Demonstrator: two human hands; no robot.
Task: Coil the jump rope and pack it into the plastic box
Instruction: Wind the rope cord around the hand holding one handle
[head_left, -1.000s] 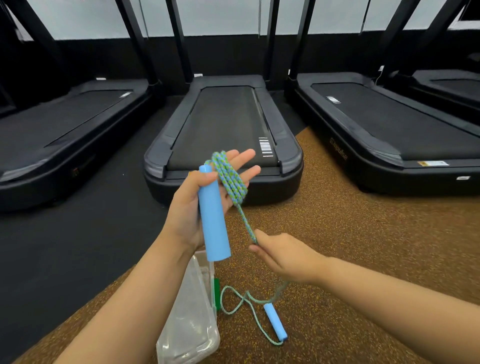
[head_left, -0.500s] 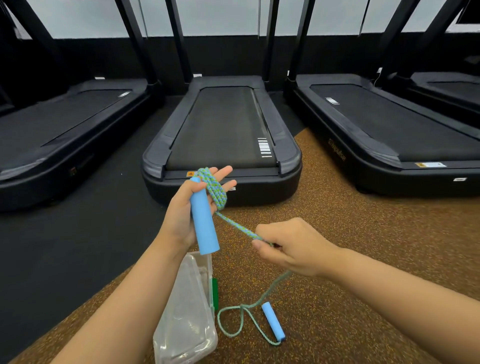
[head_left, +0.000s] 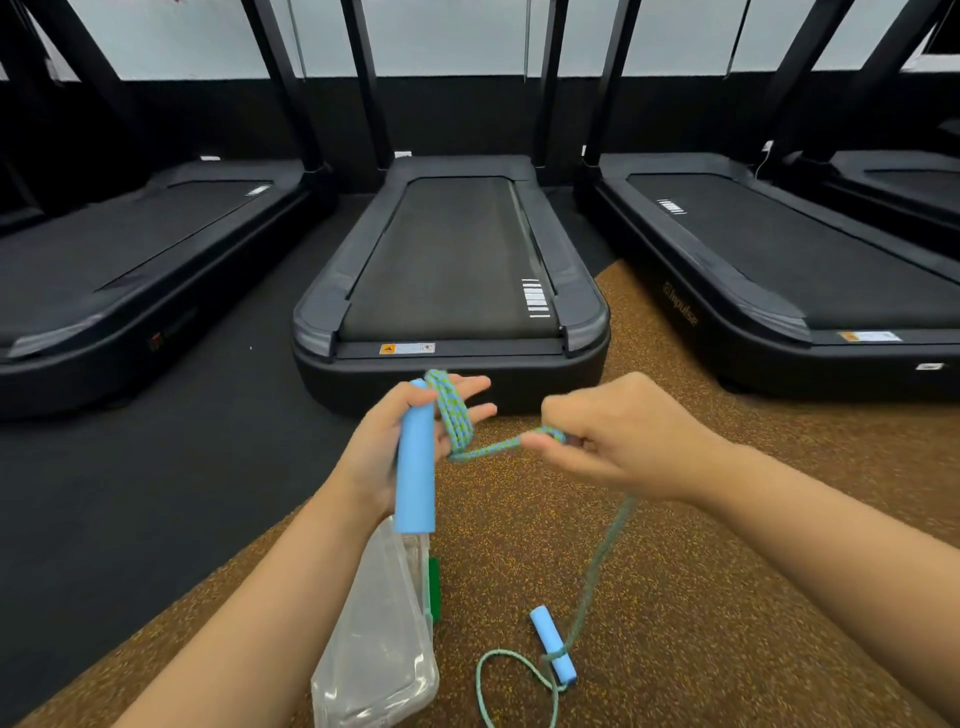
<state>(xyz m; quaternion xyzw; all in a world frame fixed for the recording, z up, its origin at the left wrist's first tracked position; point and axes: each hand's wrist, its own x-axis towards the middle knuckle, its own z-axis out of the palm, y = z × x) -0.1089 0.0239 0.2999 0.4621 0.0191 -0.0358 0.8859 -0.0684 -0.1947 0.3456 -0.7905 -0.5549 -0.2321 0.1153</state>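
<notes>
**Rope part-coiled, box waiting on gym floor**

A person's left hand (head_left: 395, 441) clamps one blue handle (head_left: 414, 467) under the thumb. Its fingers are held out straight, with several turns of rope (head_left: 457, 415) wound round them. The right hand (head_left: 623, 436) pinches the rope just beside that coil, and a short taut span runs between the two hands. From the right hand the slack drops to the speckled floor (head_left: 727, 597) and loops past the second handle (head_left: 553, 652). That handle lies near the clear box (head_left: 379, 623), which sits partly under the left forearm; whether its lid is open cannot be told. A treadmill (head_left: 452, 270) stands beyond.

The turns sit close to the fingertips and could slide off if the fingers droop or the right hand pulls too hard. The tail crosses the second handle and may snag or knot as it is drawn up. A loose, fat coil might not fit the box.
</notes>
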